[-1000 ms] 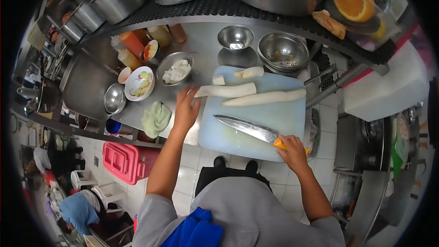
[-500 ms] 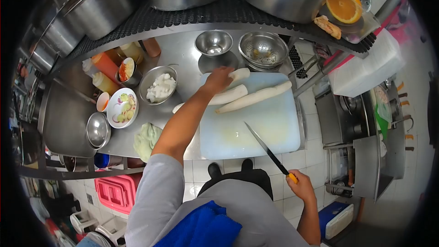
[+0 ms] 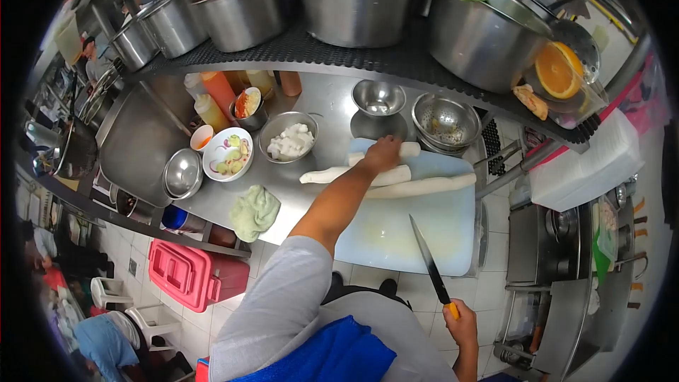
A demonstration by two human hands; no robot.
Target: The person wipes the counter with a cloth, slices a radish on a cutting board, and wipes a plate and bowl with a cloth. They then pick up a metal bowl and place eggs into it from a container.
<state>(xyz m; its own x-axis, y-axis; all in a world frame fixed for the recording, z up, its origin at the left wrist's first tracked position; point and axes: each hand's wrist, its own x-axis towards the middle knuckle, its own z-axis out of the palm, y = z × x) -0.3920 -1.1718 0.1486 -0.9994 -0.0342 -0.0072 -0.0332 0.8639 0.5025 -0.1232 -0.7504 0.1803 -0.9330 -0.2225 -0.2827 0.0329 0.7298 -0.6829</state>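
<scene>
The left hand [image 3: 382, 154] is stretched to the far edge of the cutting board [image 3: 453, 240], fingers curled over one short root piece [image 3: 410, 148]; a firm grip cannot be confirmed. Two long peeled roots [image 3: 424, 185] are laid crosswise just nearer. One knife [image 3: 426, 258] is clasped in the closed right hand [image 3: 460, 322], drawn near, probably to keep it clear of the reaching arm.

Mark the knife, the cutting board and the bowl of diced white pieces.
knife [image 3: 426, 258]: head view, middle of the blade.
cutting board [image 3: 385, 233]: head view, bare surface left of the blade.
bowl of diced white pieces [image 3: 263, 143]: head view, left rim.
</scene>
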